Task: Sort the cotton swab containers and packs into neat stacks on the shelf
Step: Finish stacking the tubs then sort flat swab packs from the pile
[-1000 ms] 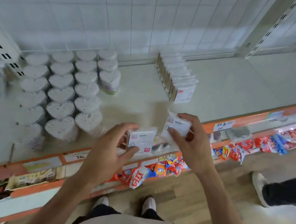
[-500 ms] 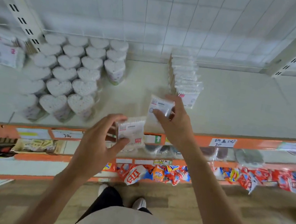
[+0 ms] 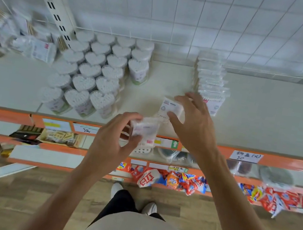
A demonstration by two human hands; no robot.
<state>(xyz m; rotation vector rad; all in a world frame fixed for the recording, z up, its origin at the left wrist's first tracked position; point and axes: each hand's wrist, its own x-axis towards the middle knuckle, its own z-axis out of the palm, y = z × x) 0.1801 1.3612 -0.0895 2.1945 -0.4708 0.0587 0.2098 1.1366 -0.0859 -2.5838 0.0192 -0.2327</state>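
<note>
My left hand [image 3: 115, 141] pinches a small clear cotton swab pack [image 3: 145, 130] over the shelf's front edge. My right hand [image 3: 194, 125] grips a second swab pack [image 3: 171, 109] above the white shelf [image 3: 263, 121], just in front of a standing row of the same packs [image 3: 210, 80] that runs toward the back wall. Left of my hands, several heart-shaped swab containers [image 3: 93, 74] stand packed in rows.
Loose swab bags [image 3: 34, 50] lie jumbled at the far left beyond a slotted upright [image 3: 51, 1]. An orange price rail [image 3: 277, 161] edges the shelf. Lower shelves hold boxes and red detergent bags [image 3: 186, 181]. My feet stand on the wooden floor.
My right hand has carried its pack forward and right, close to the front of the standing row. My left hand has risen a little with its pack. The view has tilted upward.
</note>
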